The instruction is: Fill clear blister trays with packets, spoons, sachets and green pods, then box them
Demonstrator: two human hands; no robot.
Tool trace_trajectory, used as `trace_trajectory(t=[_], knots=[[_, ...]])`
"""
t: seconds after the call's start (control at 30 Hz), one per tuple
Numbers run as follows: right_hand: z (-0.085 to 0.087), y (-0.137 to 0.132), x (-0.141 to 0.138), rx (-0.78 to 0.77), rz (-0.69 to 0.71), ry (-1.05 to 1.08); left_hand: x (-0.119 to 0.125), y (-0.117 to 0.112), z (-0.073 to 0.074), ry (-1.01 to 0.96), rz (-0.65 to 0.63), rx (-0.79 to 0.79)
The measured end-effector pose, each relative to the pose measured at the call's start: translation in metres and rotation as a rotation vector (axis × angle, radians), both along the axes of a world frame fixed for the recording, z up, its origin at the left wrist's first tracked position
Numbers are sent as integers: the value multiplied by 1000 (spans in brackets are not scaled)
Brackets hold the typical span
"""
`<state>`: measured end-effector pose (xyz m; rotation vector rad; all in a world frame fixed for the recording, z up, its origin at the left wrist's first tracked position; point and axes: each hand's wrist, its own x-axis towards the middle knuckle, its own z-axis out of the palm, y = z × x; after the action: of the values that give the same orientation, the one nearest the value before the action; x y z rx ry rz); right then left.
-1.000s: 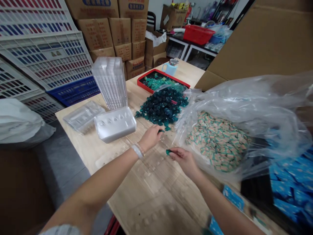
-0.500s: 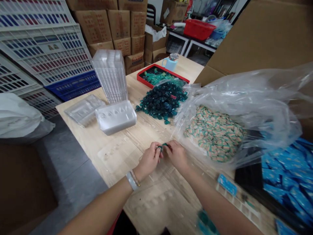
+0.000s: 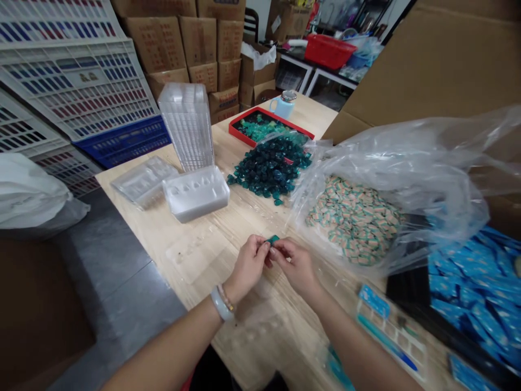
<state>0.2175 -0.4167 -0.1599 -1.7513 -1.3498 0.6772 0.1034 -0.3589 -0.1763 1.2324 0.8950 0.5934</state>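
Observation:
My left hand (image 3: 250,265) and my right hand (image 3: 298,266) meet over the near part of the wooden table. Both have their fingertips pinched on one small teal piece (image 3: 272,239), which sticks up between them. Fingers cover most of it, so its exact kind is hard to tell. Beyond the hands lies a heap of dark teal translucent gem-like pieces (image 3: 271,168). To the right, an open clear plastic bag (image 3: 423,163) holds many small printed packets (image 3: 358,220) in beige and green. Clear plastic trays (image 3: 197,195) are stacked to the left.
A tall stack of clear trays (image 3: 187,122) stands behind. At the far end are a red-rimmed tray (image 3: 234,130) of green bits and a light blue mug (image 3: 284,106). Blue packets (image 3: 476,288), a pen (image 3: 391,345) and a large cardboard flap (image 3: 419,70) are on the right.
My right hand has drawn in against my left, and the teal piece now stands higher between the fingertips. The view has shifted slightly, and the pen beside my right forearm shows now.

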Motion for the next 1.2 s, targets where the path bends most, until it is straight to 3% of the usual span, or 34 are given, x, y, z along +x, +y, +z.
trace_trajectory(t=[0.1,0.27,0.3,0.4,0.47,0.53,0.6,0.77,0.83,0.9,1.0,1.07,1.13,1.2], knots=[[2,0,-4,-14,-38,-46,0,-3,2,27,50,19],[5,-3,-3,-181,-114,314,-2,-8,10,-114,-24,-363],[6,-5,-3,-200,-118,343,-3,-9,11,-112,-27,-334],[9,-12,-6,-231,-130,211,-10,-9,14,-46,-29,-47],[11,-19,-11,-242,-94,100,-16,-8,15,-16,-133,46],[10,-27,-16,-214,-50,36,-23,-9,15,13,-235,63],[6,-34,-21,-126,-17,-3,-28,-11,13,11,-253,47],[-8,-43,-24,58,148,3,-27,-22,7,-103,-205,-270],[-11,-41,-19,76,142,-19,-25,-23,5,-52,-215,-289],[-11,-36,-9,82,132,-89,-26,-20,3,48,-205,-134],[-8,-20,8,29,147,-382,-31,-14,0,257,-170,381],[-6,-5,18,-71,241,-659,-35,-10,-5,409,-250,698],[-4,10,24,-158,404,-869,-37,-8,-10,519,-361,861],[-4,22,27,-187,555,-960,-37,-7,-16,560,-409,913]])
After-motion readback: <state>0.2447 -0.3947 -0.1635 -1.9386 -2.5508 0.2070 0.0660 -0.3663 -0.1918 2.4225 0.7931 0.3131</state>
